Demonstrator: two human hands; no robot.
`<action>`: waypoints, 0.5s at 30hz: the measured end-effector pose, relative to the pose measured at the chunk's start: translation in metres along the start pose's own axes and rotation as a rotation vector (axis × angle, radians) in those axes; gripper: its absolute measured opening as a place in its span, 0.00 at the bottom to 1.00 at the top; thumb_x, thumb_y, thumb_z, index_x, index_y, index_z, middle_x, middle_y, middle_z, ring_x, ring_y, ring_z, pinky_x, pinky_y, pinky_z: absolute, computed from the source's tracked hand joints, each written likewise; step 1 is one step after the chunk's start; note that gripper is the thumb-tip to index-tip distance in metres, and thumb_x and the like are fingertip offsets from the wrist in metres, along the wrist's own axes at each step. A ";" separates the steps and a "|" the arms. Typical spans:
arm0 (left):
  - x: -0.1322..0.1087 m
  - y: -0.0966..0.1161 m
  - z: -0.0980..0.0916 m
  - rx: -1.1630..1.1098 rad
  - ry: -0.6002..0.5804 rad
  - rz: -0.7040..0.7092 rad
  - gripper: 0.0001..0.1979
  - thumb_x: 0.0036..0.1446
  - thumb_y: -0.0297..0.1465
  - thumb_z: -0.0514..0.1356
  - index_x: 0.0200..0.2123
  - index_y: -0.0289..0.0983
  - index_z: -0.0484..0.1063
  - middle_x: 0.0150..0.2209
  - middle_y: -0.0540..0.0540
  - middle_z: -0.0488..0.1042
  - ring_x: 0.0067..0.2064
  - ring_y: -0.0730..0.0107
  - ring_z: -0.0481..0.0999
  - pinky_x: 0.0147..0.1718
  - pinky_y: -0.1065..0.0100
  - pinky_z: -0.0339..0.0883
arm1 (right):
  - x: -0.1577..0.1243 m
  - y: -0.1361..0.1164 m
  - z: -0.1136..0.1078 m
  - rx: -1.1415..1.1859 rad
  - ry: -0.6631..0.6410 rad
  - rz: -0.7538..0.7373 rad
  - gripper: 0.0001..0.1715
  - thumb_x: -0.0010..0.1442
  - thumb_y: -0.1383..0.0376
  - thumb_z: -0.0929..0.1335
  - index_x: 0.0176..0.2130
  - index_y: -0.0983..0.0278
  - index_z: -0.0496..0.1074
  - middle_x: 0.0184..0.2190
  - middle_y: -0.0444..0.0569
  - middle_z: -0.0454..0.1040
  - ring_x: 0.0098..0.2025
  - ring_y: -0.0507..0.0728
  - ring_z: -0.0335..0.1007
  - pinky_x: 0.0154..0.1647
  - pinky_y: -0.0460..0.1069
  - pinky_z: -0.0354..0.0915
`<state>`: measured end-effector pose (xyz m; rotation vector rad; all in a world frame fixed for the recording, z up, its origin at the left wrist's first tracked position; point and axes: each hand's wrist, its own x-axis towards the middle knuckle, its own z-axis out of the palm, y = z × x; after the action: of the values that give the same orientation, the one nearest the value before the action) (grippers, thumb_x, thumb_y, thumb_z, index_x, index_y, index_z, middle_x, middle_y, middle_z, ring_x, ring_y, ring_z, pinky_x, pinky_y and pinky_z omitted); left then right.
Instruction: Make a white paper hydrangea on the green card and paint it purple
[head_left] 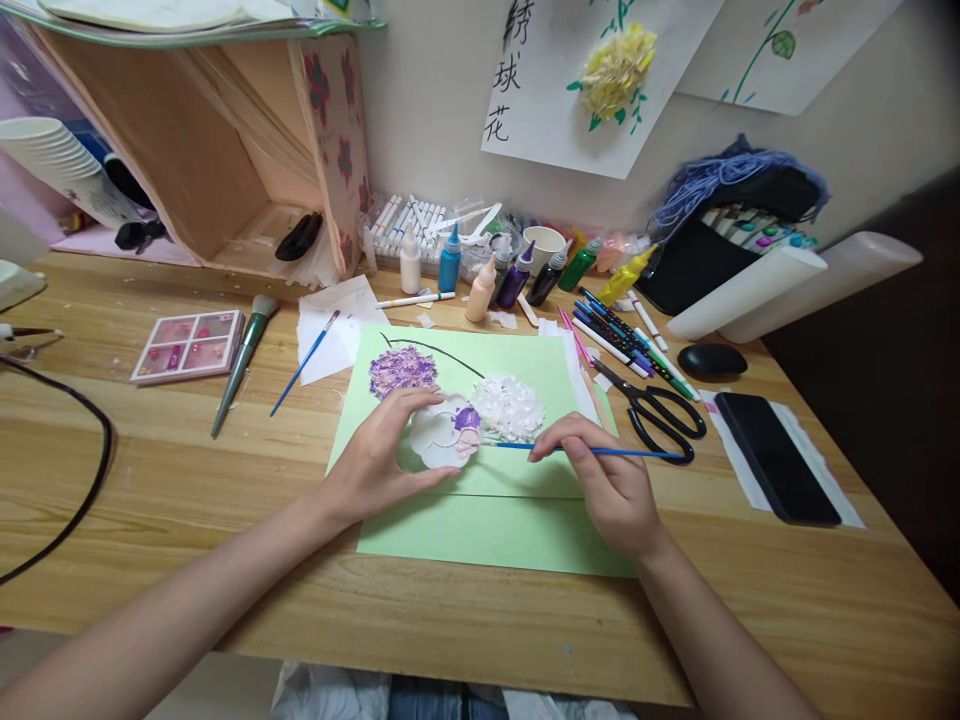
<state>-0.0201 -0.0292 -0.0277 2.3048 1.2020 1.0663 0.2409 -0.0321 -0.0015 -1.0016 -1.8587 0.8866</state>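
Note:
My left hand [382, 450] grips a small white flower-shaped paint palette [431, 440] by its edges, thumb below and fingers above. Purple paint [466, 418] and pale pink paint sit in two of its wells. In my right hand [600, 470] is a thin blue paintbrush [615, 452], pinched near its front, its tip at the pink paint. Beneath both hands lies light green paper [480, 530]. On it are a raised purple and pink flower [403, 371], a raised white flower [510, 408] and a dark curved stem line [439, 351].
Black scissors [660, 410], several pens [622, 335], a mouse [712, 361] and a phone [776, 455] lie to the right. Paint bottles [450, 262] stand behind the paper. Leftward are a second brush [304, 362], a makeup brush [244, 365] and a pink box [187, 345].

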 end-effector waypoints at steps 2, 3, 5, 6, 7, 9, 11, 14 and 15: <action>0.000 -0.001 0.000 0.003 -0.001 -0.004 0.31 0.51 0.38 0.67 0.56 0.41 0.58 0.52 0.40 0.71 0.55 0.57 0.72 0.53 0.54 0.69 | 0.000 0.000 0.000 0.031 0.046 0.027 0.18 0.70 0.62 0.58 0.35 0.61 0.73 0.30 0.48 0.74 0.35 0.56 0.71 0.38 0.51 0.66; -0.001 -0.001 0.000 0.005 -0.002 -0.007 0.32 0.51 0.38 0.67 0.56 0.41 0.58 0.53 0.40 0.71 0.55 0.57 0.72 0.53 0.54 0.68 | 0.001 0.000 0.001 0.048 0.061 0.046 0.18 0.70 0.61 0.59 0.35 0.61 0.73 0.30 0.48 0.74 0.35 0.56 0.71 0.38 0.51 0.66; -0.001 0.000 0.000 0.005 -0.002 -0.013 0.32 0.51 0.39 0.67 0.56 0.41 0.58 0.53 0.40 0.71 0.55 0.57 0.72 0.53 0.54 0.69 | 0.002 -0.001 0.002 0.089 0.083 0.093 0.18 0.69 0.60 0.59 0.35 0.61 0.73 0.30 0.48 0.75 0.34 0.55 0.72 0.38 0.50 0.67; -0.001 0.000 0.000 0.006 0.001 -0.014 0.32 0.51 0.39 0.68 0.56 0.41 0.58 0.53 0.40 0.71 0.55 0.57 0.72 0.53 0.54 0.69 | 0.003 -0.001 0.002 0.113 0.098 0.118 0.17 0.69 0.60 0.60 0.35 0.61 0.74 0.29 0.47 0.75 0.33 0.55 0.72 0.37 0.50 0.68; 0.000 0.000 0.000 0.006 0.004 -0.015 0.32 0.51 0.39 0.68 0.55 0.41 0.59 0.52 0.40 0.71 0.54 0.57 0.72 0.53 0.55 0.69 | 0.004 0.000 0.002 0.140 0.113 0.142 0.17 0.69 0.59 0.60 0.34 0.61 0.74 0.28 0.47 0.75 0.33 0.55 0.72 0.37 0.50 0.68; 0.000 0.001 -0.001 0.005 0.010 -0.015 0.32 0.51 0.39 0.68 0.55 0.41 0.59 0.52 0.40 0.71 0.54 0.58 0.72 0.53 0.55 0.69 | 0.005 0.001 0.001 0.196 0.139 0.187 0.17 0.68 0.58 0.61 0.34 0.62 0.74 0.28 0.47 0.75 0.32 0.55 0.73 0.37 0.50 0.69; 0.000 0.002 -0.002 0.005 0.008 -0.018 0.32 0.51 0.39 0.68 0.55 0.41 0.59 0.52 0.40 0.71 0.54 0.57 0.73 0.52 0.55 0.70 | 0.006 0.004 -0.002 0.253 0.178 0.224 0.17 0.67 0.57 0.62 0.34 0.62 0.74 0.28 0.47 0.75 0.33 0.55 0.73 0.37 0.50 0.68; 0.000 0.003 -0.002 0.012 0.013 -0.035 0.33 0.50 0.39 0.68 0.56 0.41 0.58 0.52 0.40 0.71 0.54 0.56 0.73 0.51 0.54 0.70 | 0.007 0.009 -0.007 0.331 0.232 0.256 0.16 0.67 0.57 0.63 0.34 0.62 0.73 0.28 0.47 0.75 0.34 0.56 0.73 0.37 0.50 0.67; 0.000 0.003 -0.002 0.012 0.016 -0.046 0.34 0.50 0.39 0.68 0.57 0.41 0.58 0.52 0.40 0.71 0.53 0.56 0.73 0.51 0.55 0.71 | 0.007 0.010 -0.008 0.351 0.230 0.263 0.16 0.66 0.57 0.63 0.34 0.62 0.73 0.28 0.47 0.75 0.34 0.56 0.73 0.37 0.50 0.67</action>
<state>-0.0199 -0.0311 -0.0243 2.2700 1.2644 1.0664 0.2486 -0.0202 -0.0046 -1.0867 -1.3414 1.1532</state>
